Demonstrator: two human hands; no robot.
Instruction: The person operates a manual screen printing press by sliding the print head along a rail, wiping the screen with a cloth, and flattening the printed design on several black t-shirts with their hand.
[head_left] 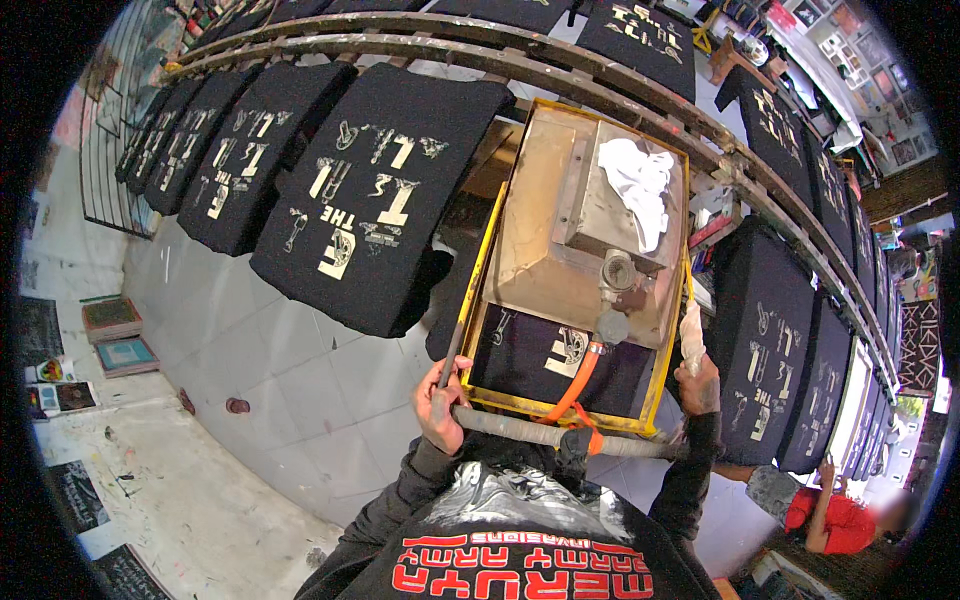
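Note:
My left hand (438,415) is closed around a dark rod handle at the near left corner of a yellow-framed metal dryer hood (530,235). My right hand (697,385) is closed on the right handle, wrapped in pale material (691,335). A wrapped grey crossbar (510,428) runs between my hands, close to my body. An orange hose (575,385) leads from the crossbar to a round metal fitting (617,272) on the hood. A crumpled white cloth (638,190) lies on top. Under the near end of the frame shows a black printed T-shirt (520,345).
Black printed T-shirts (370,200) lie on boards in rows to the left and right (765,345). Long wooden rails (500,50) cross beyond the hood. A person in a red shirt (845,520) is at the lower right. Framed screens (112,318) rest at the left on the tiled floor (310,370).

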